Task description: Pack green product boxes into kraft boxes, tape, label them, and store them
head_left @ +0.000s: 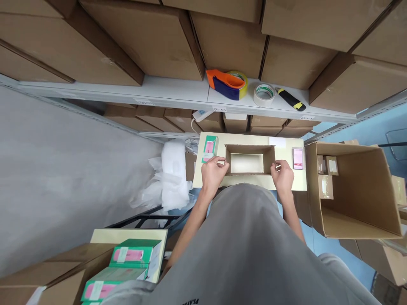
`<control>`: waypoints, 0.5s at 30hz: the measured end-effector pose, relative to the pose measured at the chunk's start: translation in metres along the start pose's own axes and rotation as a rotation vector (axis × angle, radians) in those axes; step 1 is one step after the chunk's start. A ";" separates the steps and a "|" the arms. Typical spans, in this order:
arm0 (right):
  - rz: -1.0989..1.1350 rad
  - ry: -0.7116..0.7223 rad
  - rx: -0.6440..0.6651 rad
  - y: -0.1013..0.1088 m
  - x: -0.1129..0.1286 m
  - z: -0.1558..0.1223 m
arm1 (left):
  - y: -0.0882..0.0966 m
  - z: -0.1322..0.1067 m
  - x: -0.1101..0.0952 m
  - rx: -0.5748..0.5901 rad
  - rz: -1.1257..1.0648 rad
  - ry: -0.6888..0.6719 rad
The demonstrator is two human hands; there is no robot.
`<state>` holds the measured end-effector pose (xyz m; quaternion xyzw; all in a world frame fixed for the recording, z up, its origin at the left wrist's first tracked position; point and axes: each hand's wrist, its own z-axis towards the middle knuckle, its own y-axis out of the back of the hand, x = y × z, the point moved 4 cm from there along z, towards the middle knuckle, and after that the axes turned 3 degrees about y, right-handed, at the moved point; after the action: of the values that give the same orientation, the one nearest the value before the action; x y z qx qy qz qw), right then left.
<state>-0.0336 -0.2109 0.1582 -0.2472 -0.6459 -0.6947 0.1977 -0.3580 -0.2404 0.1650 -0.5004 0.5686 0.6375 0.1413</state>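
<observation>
A small cardboard box [250,150] stands on the pale table [251,183] with its top open. Its brown walls are upright, and a pale surface like the tabletop shows inside at the bottom. My left hand [213,171] pinches the edge of the left wall between thumb and fingers. On the opposite side, my right hand [282,174] has its fingers closed at the right wall's edge. A green and pink product box [210,148] lies just beyond my left hand. To the right of my right hand is a phone [298,158] with a pinkish screen.
A shelf with an orange tape dispenser [227,84], a tape roll [264,94] and a yellow-black cutter [291,99] runs above the table. A large open carton [359,190] stands right, white wrap [174,176] left. Green boxes [135,252] are stacked at lower left.
</observation>
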 end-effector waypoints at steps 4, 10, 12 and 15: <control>0.091 0.053 0.130 -0.007 0.012 -0.009 | -0.006 0.004 0.003 0.077 -0.161 0.042; 0.273 0.185 0.383 -0.010 0.010 -0.013 | -0.017 -0.015 0.003 0.330 -0.443 0.058; 0.287 0.180 0.390 -0.009 0.004 -0.009 | -0.016 -0.020 0.003 0.368 -0.488 0.037; 0.278 0.191 0.381 -0.010 -0.001 0.002 | -0.015 -0.019 0.006 0.392 -0.470 0.040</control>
<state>-0.0390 -0.2081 0.1496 -0.2252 -0.7035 -0.5468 0.3942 -0.3405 -0.2550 0.1539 -0.5937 0.5522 0.4555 0.3676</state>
